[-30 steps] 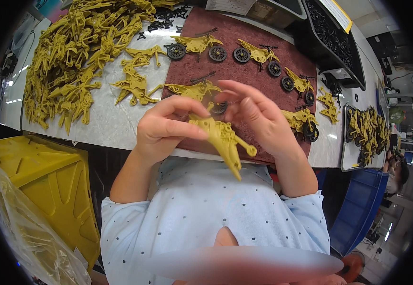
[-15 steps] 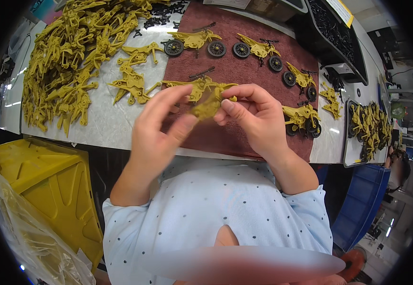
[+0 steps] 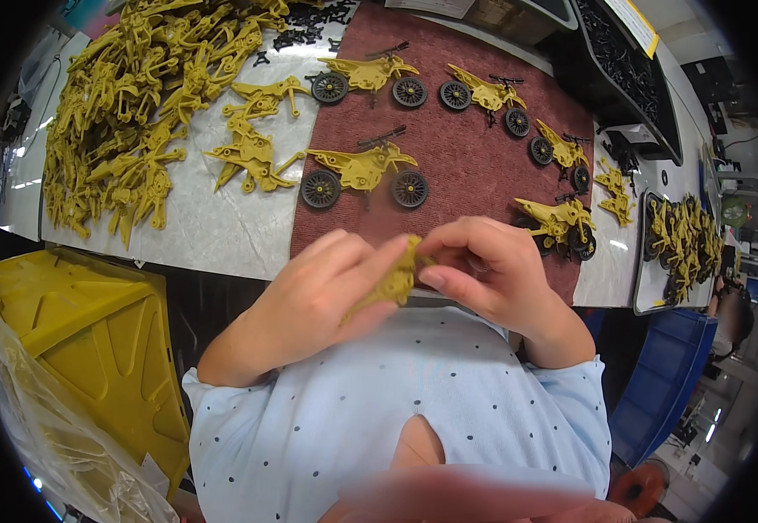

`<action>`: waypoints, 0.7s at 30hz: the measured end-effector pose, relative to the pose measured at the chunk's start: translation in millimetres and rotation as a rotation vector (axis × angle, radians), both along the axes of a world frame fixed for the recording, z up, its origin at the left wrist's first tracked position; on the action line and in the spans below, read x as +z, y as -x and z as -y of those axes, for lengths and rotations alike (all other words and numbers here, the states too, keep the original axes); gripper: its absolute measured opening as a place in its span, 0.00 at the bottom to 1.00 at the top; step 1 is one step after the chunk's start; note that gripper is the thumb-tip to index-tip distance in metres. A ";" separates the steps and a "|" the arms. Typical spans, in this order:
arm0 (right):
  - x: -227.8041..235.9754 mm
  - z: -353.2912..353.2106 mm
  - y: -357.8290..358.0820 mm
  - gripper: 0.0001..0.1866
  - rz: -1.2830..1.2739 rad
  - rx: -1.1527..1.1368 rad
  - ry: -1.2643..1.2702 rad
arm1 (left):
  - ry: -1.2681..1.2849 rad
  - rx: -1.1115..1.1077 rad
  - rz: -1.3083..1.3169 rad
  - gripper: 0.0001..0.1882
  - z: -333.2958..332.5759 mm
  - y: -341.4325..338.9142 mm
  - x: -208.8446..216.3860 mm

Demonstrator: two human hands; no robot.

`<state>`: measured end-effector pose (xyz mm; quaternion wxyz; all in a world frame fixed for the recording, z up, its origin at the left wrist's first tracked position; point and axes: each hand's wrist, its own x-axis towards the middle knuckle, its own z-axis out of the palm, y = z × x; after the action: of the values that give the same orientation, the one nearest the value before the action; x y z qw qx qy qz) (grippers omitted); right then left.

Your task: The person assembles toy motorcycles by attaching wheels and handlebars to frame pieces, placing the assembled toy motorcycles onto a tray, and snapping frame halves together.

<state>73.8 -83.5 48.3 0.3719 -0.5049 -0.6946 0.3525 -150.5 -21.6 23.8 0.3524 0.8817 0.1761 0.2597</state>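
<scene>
Head view: yellow part (image 3: 396,283) between hands (image 3: 314,288); black bin (image 3: 597,98) bears white label (image 3: 638,133).

Pale table (image 3: 200,235): dark-red cloth (image 3: 475,161), yellow part heap (image 3: 135,109), black bin (image 3: 590,96).

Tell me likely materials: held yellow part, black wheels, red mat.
Yellow part: probably plastic, one even colour; blur hides the finish.
Black wheels: likely satin plastic, perhaps partly rubber; uniformly dark, finely spoked.
Red mat: seemingly terry cloth, matte; fuzzy, mottled surface.

A yellow part (image 3: 394,286) slants, partly hidden, in the left hand (image 3: 316,288).
</scene>
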 end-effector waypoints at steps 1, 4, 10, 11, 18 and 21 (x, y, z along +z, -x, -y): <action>2.4 2.0 -3.4 0.14 0.041 0.024 0.062 | 0.040 -0.103 -0.020 0.32 0.5 2.1 -0.4; 5.2 0.9 -11.6 0.18 0.100 0.068 0.098 | 0.064 -0.225 -0.007 0.31 0.3 4.8 -7.4; 0.3 -3.4 -3.9 0.23 0.103 0.053 0.172 | -0.106 -0.057 -0.009 0.30 -5.6 0.4 -5.8; 2.2 -5.9 -0.6 0.25 0.137 0.036 0.166 | -0.172 0.020 -0.017 0.30 -8.6 -0.6 -5.7; -19.1 -53.5 3.0 0.24 0.286 -0.165 -0.060 | -0.411 0.127 -0.105 0.24 -60.8 -18.9 -1.0; -27.7 -65.0 2.6 0.23 0.358 -0.190 -0.142 | -0.440 0.137 -0.139 0.23 -73.9 -20.1 -11.6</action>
<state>71.2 -18.5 20.6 0.3088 -0.5953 -0.7219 0.1706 -130.4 52.4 12.2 0.1206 0.9389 0.1986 0.2540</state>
